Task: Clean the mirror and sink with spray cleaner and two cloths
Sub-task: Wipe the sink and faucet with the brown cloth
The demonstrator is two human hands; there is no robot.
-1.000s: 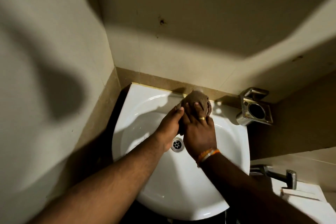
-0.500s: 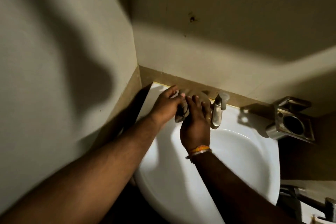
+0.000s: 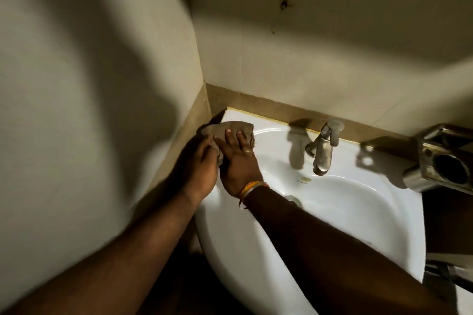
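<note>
A white corner sink (image 3: 358, 212) fills the lower right of the head view. A bunched brown cloth (image 3: 230, 128) lies on the sink's back left corner, next to the wall. My left hand (image 3: 202, 169) grips the cloth's left side. My right hand (image 3: 239, 161) presses flat on the cloth, fingers spread over it, with a ring and an orange wristband. The metal tap (image 3: 323, 147) stands uncovered at the sink's back edge, right of both hands. The drain (image 3: 294, 201) peeks out beside my right forearm. No mirror or spray bottle is in view.
Tiled walls meet in a corner just behind the cloth. A square metal holder (image 3: 445, 163) is fixed to the wall at the right. A metal fitting (image 3: 442, 273) shows at the lower right edge.
Both hands have slid the cloth left along the sink's back rim, off the tap and into the back left corner. The tap is now uncovered. The camera has shifted left too.
</note>
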